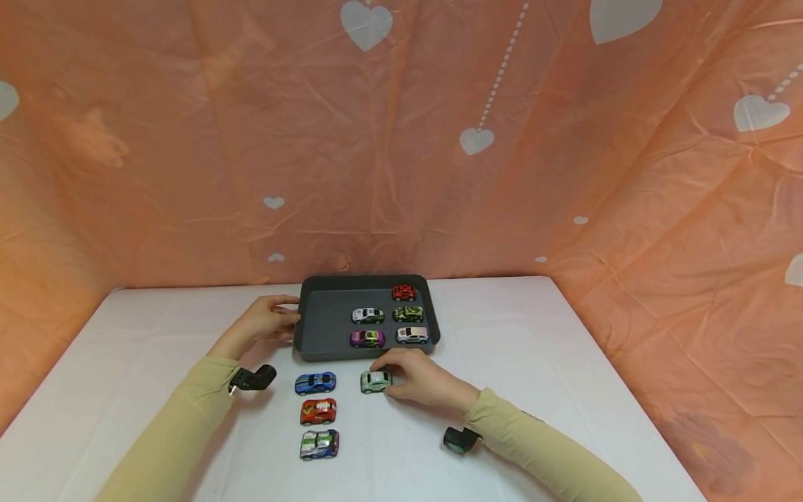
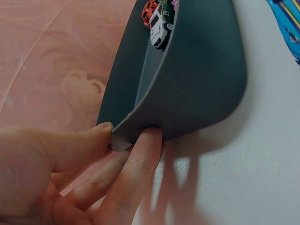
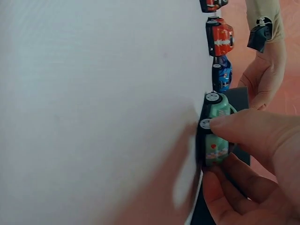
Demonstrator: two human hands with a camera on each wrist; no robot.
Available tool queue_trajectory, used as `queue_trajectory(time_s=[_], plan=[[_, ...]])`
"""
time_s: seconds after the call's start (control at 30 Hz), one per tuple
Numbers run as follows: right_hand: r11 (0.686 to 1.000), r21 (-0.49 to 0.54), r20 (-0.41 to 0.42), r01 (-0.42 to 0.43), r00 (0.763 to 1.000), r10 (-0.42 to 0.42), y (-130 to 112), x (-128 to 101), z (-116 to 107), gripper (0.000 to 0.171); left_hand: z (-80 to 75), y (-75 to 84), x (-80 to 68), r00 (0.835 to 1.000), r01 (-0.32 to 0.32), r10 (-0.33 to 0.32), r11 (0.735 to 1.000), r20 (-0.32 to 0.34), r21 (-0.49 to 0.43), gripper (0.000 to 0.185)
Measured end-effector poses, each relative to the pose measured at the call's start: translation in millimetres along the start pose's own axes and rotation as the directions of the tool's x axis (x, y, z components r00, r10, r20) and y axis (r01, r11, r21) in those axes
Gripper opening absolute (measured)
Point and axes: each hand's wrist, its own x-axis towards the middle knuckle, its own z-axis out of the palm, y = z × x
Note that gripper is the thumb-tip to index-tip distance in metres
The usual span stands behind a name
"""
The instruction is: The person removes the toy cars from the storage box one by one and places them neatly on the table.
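A dark grey tray (image 1: 326, 321) stands at the back middle of the white table. My left hand (image 1: 293, 312) holds its left rim; in the left wrist view thumb and fingers (image 2: 140, 154) pinch the tray's wall (image 2: 201, 84). Just in front of the tray, my right hand (image 1: 387, 380) pinches a pale green toy car (image 1: 375, 381) that stands on the table; the right wrist view shows the thumb on one side of this car (image 3: 216, 136) and the fingers under the other. Inside the tray are a red car (image 1: 404, 292), a silver car (image 1: 367, 315), a green one (image 1: 408, 314) and others.
Three more cars stand in a column on the table (image 1: 564, 362) left of my right hand: blue (image 1: 316, 383), red (image 1: 318, 411), and white-blue (image 1: 319, 444). A peach cloth with white hearts (image 1: 477, 139) walls in the back and both sides.
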Motion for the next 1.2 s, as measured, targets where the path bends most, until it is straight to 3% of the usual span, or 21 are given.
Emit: queue_trajectory(time_s=[0.4,0.73,0.83,1.07,1.2], plan=[[0.989,0.124,-0.066,0.083,0.995,-0.076,-9,6,-44,0.038,-1.7,-0.7,0.3,1.000,0.001,-0.001,1.000,-0.001,-0.002,0.049],[0.994,0.100,-0.092,0.052,0.995,-0.043,-10,25,-78,0.041,-0.6,0.3,-0.5,1.000,-0.006,0.006,1.000,0.002,-0.005,0.049],[0.995,0.089,-0.073,0.034,0.997,-0.028,-7,33,-82,0.042,-0.7,-0.7,-0.9,1.000,-0.008,0.008,1.000,-0.001,0.006,0.049],[0.992,0.121,-0.014,-0.019,1.000,0.021,3,54,-89,0.044,-1.6,-3.6,-0.9,0.997,-0.079,0.079,0.997,0.019,-0.021,0.050],[0.993,0.106,-0.007,-0.051,0.999,0.052,8,66,-92,0.045,-1.8,-2.1,-0.4,0.998,-0.061,0.062,0.997,0.023,-0.040,0.051]])
